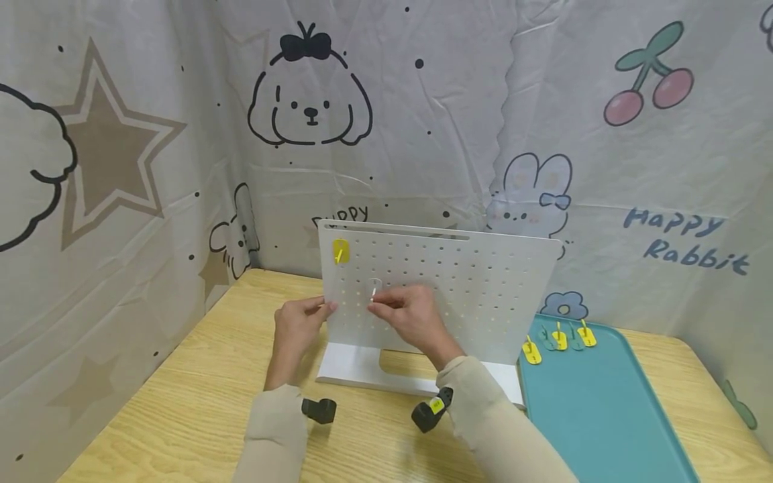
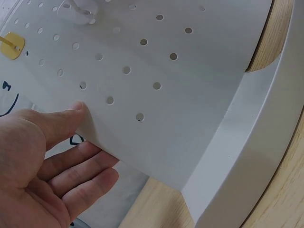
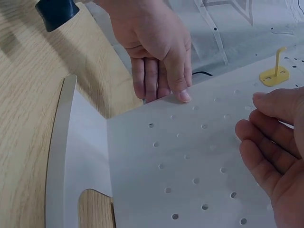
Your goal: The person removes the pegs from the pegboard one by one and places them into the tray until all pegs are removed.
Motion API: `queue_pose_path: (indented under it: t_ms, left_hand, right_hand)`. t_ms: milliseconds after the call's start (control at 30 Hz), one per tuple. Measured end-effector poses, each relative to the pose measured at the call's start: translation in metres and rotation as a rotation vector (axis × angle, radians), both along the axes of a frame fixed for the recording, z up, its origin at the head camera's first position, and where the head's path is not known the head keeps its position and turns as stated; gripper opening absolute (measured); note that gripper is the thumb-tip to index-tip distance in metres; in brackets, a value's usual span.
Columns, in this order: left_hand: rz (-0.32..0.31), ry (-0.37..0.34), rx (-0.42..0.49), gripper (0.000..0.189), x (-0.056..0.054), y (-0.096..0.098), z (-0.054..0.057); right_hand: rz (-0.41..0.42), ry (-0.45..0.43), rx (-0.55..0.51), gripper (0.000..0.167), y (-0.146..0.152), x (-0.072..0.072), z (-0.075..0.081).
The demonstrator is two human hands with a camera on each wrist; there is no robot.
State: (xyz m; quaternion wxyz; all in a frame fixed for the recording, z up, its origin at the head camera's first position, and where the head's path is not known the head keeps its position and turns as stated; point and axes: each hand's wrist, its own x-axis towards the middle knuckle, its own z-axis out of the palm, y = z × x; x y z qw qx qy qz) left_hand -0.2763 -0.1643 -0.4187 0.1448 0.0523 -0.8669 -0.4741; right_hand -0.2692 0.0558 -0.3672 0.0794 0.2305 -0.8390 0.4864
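Note:
A white pegboard (image 1: 447, 282) stands upright on its base. My left hand (image 1: 298, 329) holds the board's left edge, thumb on the front face and the other fingers behind it, as the left wrist view shows. With thumb and index finger my right hand (image 1: 417, 315) pinches the prong of a white hook (image 1: 376, 284) lying against the board's front. That white hook (image 2: 80, 12) also appears at the top of the left wrist view. In the right wrist view, the right hand (image 3: 280, 142) hides it. A yellow hook (image 1: 341, 251) sits at the board's upper left.
Right of the board lies a teal tray (image 1: 598, 416), with several yellow and green hooks (image 1: 559, 339) near its far end. The wooden table (image 1: 181, 396) carries everything. A printed curtain (image 1: 423, 134) hangs behind and at the sides.

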Motion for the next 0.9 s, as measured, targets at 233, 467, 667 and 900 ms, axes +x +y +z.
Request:
queue_pose_path:
  t_ms: [233, 467, 667, 900]
  left_hand:
    - [0.012, -0.016, 0.02, 0.029, 0.0, 0.001, -0.002]
    - [-0.003, -0.003, 0.025, 0.03, 0.0, 0.001, -0.002]
    - [-0.001, -0.015, 0.031, 0.031, 0.0, 0.001, -0.001]
    - [-0.003, -0.011, 0.029, 0.031, 0.0, 0.001, -0.001]
  right_hand:
    - [0.041, 0.007, 0.021, 0.01, 0.011, 0.003, 0.005]
    - [0.091, 0.026, 0.006, 0.012, 0.034, 0.01, 0.009]
    - [0.091, 0.036, 0.053, 0.013, 0.059, 0.015, 0.009]
    - [0.051, 0.002, 0.117, 0.015, 0.087, 0.024, 0.011]
